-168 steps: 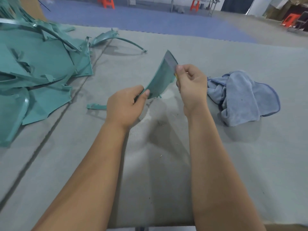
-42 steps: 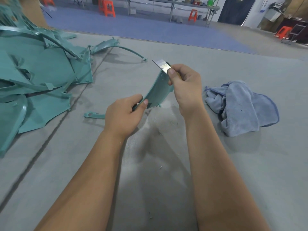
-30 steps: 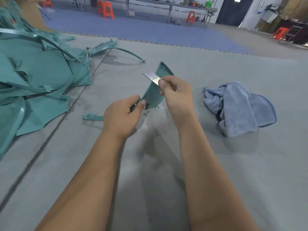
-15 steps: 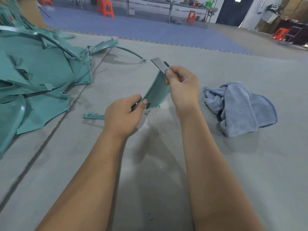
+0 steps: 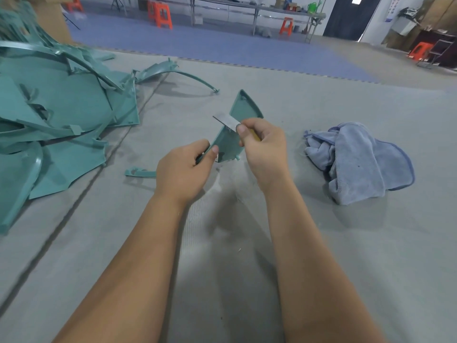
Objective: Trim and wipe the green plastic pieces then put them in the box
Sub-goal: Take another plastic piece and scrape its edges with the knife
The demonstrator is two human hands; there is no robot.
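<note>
Blade [image 5: 226, 120] slid back down piece's edge since half a second ago. Right hand [image 5: 265, 147] pinches it; left hand [image 5: 184, 169] grips green piece [image 5: 237, 129] low corner, above mat centre. Light, stiff, thin; hold by corners.

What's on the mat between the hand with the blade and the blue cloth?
Nothing. In the head view, only bare grey mat lies between the right hand, which pinches the blade, and the blue cloth.
</note>
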